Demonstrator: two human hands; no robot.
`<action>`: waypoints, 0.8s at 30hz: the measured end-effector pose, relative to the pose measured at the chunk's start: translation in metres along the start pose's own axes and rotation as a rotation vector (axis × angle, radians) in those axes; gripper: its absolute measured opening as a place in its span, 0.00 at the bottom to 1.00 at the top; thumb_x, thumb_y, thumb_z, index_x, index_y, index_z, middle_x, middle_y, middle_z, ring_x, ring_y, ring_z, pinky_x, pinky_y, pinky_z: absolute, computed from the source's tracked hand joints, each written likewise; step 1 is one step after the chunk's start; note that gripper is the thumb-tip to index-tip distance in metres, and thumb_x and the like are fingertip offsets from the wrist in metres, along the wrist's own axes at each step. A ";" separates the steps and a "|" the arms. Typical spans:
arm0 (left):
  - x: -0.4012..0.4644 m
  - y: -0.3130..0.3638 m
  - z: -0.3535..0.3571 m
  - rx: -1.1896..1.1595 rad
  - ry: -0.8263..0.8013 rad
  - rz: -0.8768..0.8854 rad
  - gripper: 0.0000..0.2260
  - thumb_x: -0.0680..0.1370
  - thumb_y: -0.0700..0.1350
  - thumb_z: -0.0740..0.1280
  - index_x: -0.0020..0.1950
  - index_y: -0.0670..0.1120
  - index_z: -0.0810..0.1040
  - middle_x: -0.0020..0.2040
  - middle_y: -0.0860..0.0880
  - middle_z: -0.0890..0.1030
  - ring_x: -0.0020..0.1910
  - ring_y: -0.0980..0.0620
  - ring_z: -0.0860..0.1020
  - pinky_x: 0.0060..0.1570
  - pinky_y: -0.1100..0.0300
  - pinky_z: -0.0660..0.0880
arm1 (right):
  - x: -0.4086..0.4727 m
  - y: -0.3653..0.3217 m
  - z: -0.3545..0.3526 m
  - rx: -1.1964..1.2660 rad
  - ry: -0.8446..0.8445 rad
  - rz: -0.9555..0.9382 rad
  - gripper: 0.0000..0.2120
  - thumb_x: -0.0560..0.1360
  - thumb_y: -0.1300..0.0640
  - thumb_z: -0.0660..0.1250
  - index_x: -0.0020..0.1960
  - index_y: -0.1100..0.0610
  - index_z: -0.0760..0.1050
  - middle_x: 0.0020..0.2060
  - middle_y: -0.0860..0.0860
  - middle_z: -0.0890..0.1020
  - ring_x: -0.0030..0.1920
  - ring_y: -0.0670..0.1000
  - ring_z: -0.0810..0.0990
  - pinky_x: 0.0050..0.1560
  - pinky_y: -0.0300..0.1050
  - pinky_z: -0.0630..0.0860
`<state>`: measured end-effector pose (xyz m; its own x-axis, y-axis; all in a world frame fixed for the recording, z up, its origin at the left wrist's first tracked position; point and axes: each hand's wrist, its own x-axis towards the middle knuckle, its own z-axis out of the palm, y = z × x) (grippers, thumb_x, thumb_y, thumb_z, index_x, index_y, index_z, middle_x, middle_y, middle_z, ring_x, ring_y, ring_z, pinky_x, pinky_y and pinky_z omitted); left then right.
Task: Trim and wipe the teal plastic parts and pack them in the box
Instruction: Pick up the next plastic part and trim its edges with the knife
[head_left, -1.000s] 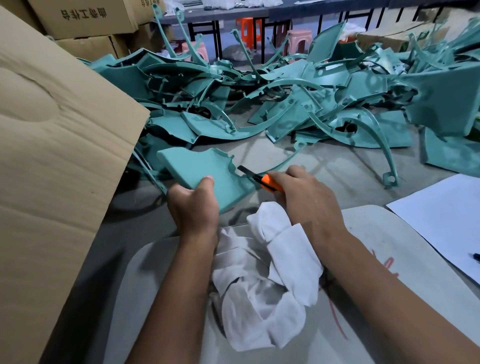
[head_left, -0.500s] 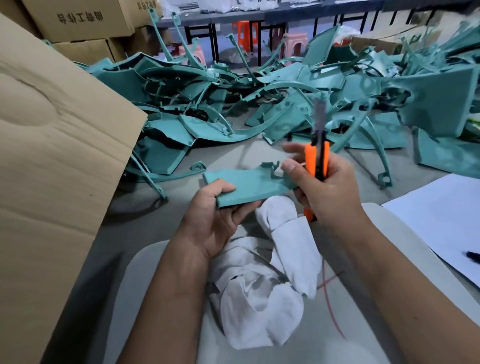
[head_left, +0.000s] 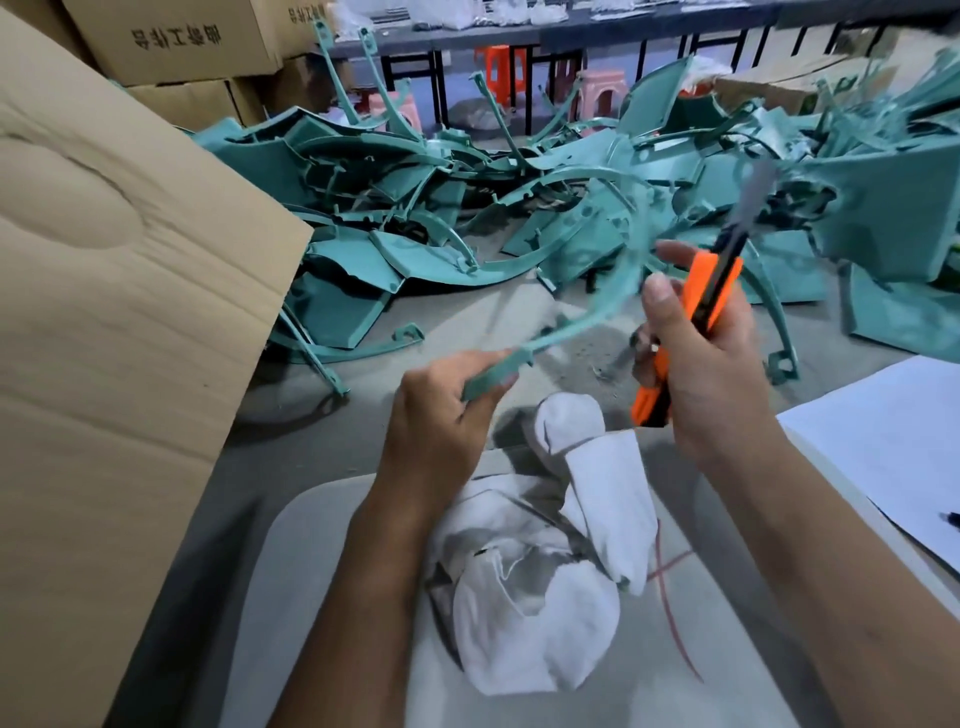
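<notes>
My left hand (head_left: 441, 415) grips one teal plastic part (head_left: 566, 325) by its near end; seen edge-on, it curves up and to the right, blurred by motion. My right hand (head_left: 706, 358) is closed around an orange utility knife (head_left: 696, 312) held upright, blade out and pointing up, just right of the part's far end. A crumpled white cloth (head_left: 550, 561) lies on the grey board between my forearms. A large heap of teal parts (head_left: 519, 208) covers the table beyond. The cardboard box flap (head_left: 130, 312) rises at the left.
White paper (head_left: 883, 447) lies at the right edge with a pen tip on it. A grey board (head_left: 322, 597) marked with red lines sits under the cloth. Stacked cartons (head_left: 176, 47) stand at the back left; stools and table legs are behind the heap.
My left hand has turned the teal part from flat to edge-on and swung it up to the right. My right hand with the knife rose off the part and now holds the blade upright.
</notes>
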<state>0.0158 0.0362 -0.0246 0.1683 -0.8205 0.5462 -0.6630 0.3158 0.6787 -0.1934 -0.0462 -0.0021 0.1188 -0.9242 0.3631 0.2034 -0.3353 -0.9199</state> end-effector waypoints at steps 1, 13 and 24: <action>0.000 0.000 0.002 -0.009 0.052 -0.051 0.07 0.81 0.50 0.67 0.46 0.52 0.81 0.34 0.53 0.79 0.33 0.57 0.78 0.36 0.63 0.75 | 0.000 -0.001 0.001 -0.159 0.050 -0.056 0.08 0.82 0.41 0.66 0.56 0.44 0.74 0.42 0.56 0.73 0.37 0.57 0.73 0.35 0.53 0.74; 0.005 -0.007 0.006 0.029 0.199 -0.072 0.08 0.83 0.51 0.64 0.44 0.56 0.76 0.36 0.53 0.80 0.36 0.52 0.80 0.36 0.51 0.77 | -0.032 -0.004 0.042 -0.582 -0.256 -0.362 0.18 0.87 0.50 0.56 0.44 0.60 0.71 0.29 0.52 0.75 0.29 0.54 0.75 0.31 0.56 0.70; 0.000 0.005 0.013 -0.216 -0.027 -0.198 0.13 0.80 0.53 0.66 0.52 0.46 0.84 0.40 0.52 0.87 0.39 0.55 0.86 0.37 0.51 0.83 | -0.025 -0.002 0.036 -0.702 -0.065 -0.447 0.16 0.87 0.51 0.55 0.43 0.55 0.68 0.28 0.46 0.71 0.27 0.49 0.69 0.29 0.46 0.63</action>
<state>0.0027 0.0317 -0.0277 0.2578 -0.8877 0.3814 -0.4476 0.2401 0.8614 -0.1619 -0.0163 -0.0043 0.2309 -0.6715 0.7041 -0.4059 -0.7242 -0.5575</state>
